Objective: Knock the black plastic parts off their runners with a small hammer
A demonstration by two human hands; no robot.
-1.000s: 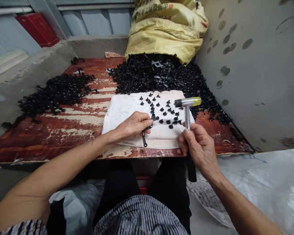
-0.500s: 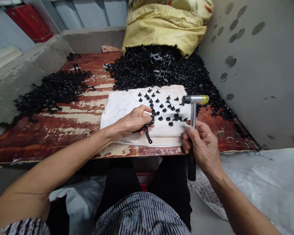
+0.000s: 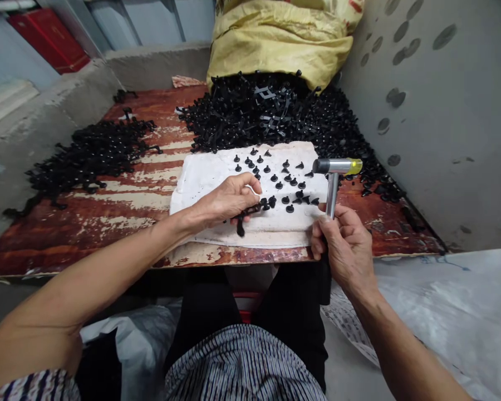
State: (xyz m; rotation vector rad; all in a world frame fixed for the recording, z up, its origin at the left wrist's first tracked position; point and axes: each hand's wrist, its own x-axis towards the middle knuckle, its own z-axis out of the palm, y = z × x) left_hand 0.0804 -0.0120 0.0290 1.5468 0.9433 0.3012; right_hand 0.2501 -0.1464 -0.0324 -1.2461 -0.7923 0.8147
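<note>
My left hand (image 3: 229, 199) is closed around a black jointed linkage part (image 3: 250, 211), over the white cloth (image 3: 200, 184). One end of the part hangs below my fingers, and its other end lies beside small black pegs with round bases. Several such pegs (image 3: 290, 209) stand or lie on the cloth to the right and beyond that hand. In my right hand (image 3: 344, 239) is a hammer (image 3: 333, 192), held upright by its metal shaft near the cloth's right edge. The hammer head has a black face and a yellow face. Its dark grip hangs below my fist.
A big heap of black linkage parts (image 3: 271, 117) spills from a yellow woven sack (image 3: 279, 44) at the back. To the left lies a smaller heap (image 3: 92, 153) on the worn red tabletop (image 3: 121, 217). A spotted grey panel (image 3: 417, 111) borders the right side.
The linkage part has turned in my left hand, and its hanging arm now points down nearer the fingers. My right hand and the hammer stay almost in place.
</note>
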